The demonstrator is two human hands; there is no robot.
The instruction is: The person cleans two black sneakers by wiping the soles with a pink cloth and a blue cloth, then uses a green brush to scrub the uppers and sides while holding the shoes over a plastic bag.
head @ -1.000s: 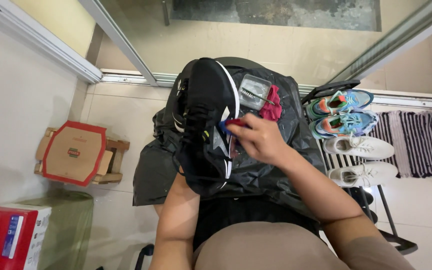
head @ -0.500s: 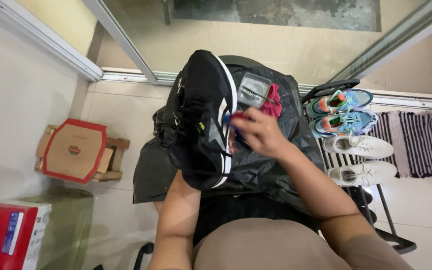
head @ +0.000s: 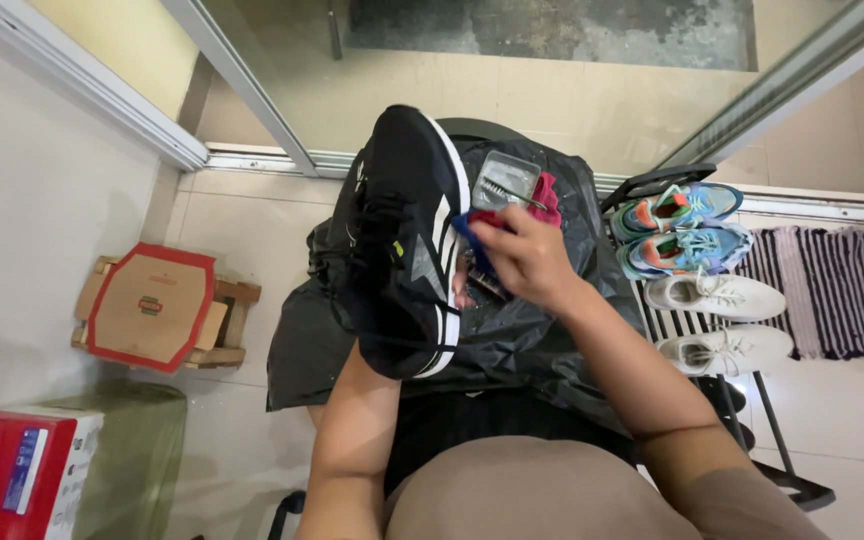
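Left forearm (head: 357,430) raised from bottom of view, bare, wrist bent upward; left hand itself hidden, fingers not visible, closure not readable. Right forearm (head: 642,380) entering from lower right, angled up and inward toward centre. Right hand (head: 522,255) back-up, knuckles toward camera, fingers (head: 487,225) curled shut in a pinch at their tips. Both elbows bent, forearms converging.

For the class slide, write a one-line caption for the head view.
Left hand inside a black sneaker, right hand pressing a blue cloth against its side, above a black plastic sheet.
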